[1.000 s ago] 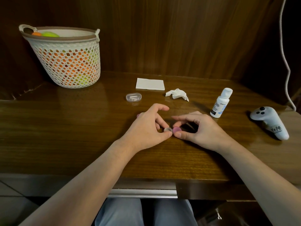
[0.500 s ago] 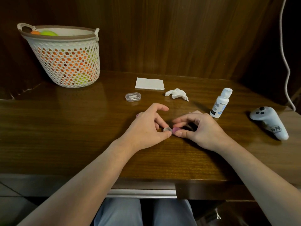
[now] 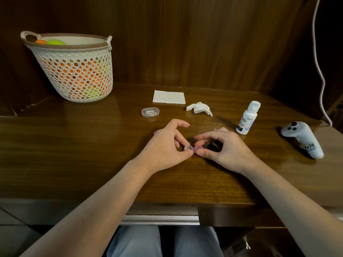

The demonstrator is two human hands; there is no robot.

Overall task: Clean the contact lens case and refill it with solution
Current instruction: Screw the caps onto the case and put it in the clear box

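Both hands meet low over the tabletop (image 3: 92,154). The left hand (image 3: 165,145) has its fingers (image 3: 182,124) curled, and thumb and a finger pinch the clear well of the lens case (image 3: 188,147). The right hand (image 3: 226,149) pinches the pink cap (image 3: 197,148) between thumb and forefinger — the other fingers arch loosely above. The case lies between the two thumbs, just on the wood. The solution bottle (image 3: 247,117) stands upright, apart to the right; a crumpled tissue (image 3: 199,108) lies behind the hands.
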